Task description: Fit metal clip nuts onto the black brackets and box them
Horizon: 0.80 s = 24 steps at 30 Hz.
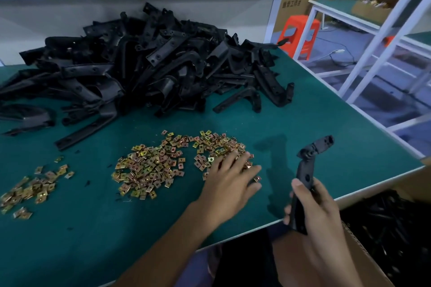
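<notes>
Black bracket (307,170) is held upright over the table's (314,109) near right edge, long axis vertical with the angled head end up. The right hand (319,212) grips its lower half, fingers curled round it and thumb on the front face. The clip nuts (217,145) lie just left of the bracket under the left hand (229,180), the nearer hand, whose fingers are spread fairly straight on the pile with no nut visibly pinched. Further out, the bracket heap (140,60) sits at the far edge and a cardboard box (360,248) holding black parts sits off the near right corner.
</notes>
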{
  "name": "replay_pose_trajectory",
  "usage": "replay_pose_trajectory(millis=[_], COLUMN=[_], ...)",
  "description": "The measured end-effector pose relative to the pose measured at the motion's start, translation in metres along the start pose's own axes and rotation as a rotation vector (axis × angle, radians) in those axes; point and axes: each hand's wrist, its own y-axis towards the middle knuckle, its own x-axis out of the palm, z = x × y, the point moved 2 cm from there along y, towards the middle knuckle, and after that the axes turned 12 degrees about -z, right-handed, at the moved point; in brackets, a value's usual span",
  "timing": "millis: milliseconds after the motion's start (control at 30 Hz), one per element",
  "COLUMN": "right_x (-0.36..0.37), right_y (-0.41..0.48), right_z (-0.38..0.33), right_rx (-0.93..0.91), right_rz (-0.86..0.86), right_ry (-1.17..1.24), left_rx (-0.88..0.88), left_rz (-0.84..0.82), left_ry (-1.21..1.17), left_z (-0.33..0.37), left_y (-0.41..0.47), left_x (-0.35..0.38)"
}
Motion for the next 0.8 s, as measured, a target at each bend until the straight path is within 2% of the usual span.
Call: replay_pose_trajectory(millis=[100, 267, 433, 633, 800], right_x=[0.005, 0.019, 0.054, 0.101, 0.115], right_y=[-0.002, -0.004, 0.003, 0.014, 0.011], right_z=[0.006, 0.012, 0.015, 0.024, 0.033], right_rx=[0.033, 0.048, 0.042, -0.020, -0.134], right_rz=[-0.059, -0.093, -0.191, -0.392, -0.435], right_ry=[0.016, -0.040, -0.069, -0.195, -0.394], left_rx=[-0.056, -0.228, -0.369, -0.439, -0.348], left_rz=[0.100, 0.118, 0.361, 0.415, 0.416], left_ry=[0.017, 0.015, -0.346, -1.035, -1.245], left_z=[-0.024, -0.068, -0.087, -0.091, -0.085], left_y=[-0.007, -0.032, -0.054, -0.081, -0.103], left_x=[-0.010, -0.019, -0.044, -0.062, -0.069])
